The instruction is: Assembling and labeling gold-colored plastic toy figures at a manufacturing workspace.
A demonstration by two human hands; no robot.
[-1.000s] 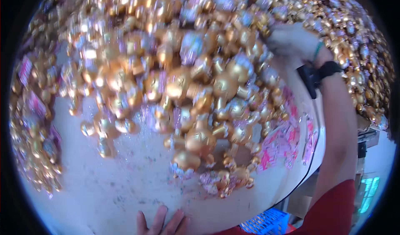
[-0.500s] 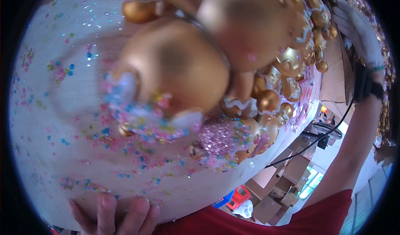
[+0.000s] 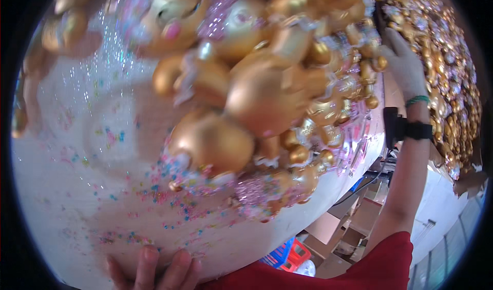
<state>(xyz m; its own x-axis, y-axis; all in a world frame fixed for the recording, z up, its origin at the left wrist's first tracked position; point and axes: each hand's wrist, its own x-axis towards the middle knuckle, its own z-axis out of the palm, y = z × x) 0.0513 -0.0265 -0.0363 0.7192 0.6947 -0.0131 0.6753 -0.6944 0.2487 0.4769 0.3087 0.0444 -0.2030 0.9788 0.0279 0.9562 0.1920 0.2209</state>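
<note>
Seemingly for balance, I see the left hand (image 3: 156,272) resting loosely open at the near edge of the white table (image 3: 56,192), gold gingerbread-man ornaments (image 3: 262,102) beyond it, while the right hand (image 3: 404,66) extends far right beside a glittering heap (image 3: 447,74), its grip unclear to me.

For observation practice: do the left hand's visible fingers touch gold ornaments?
No, the left hand rests on the table, apart from ornaments.
</note>
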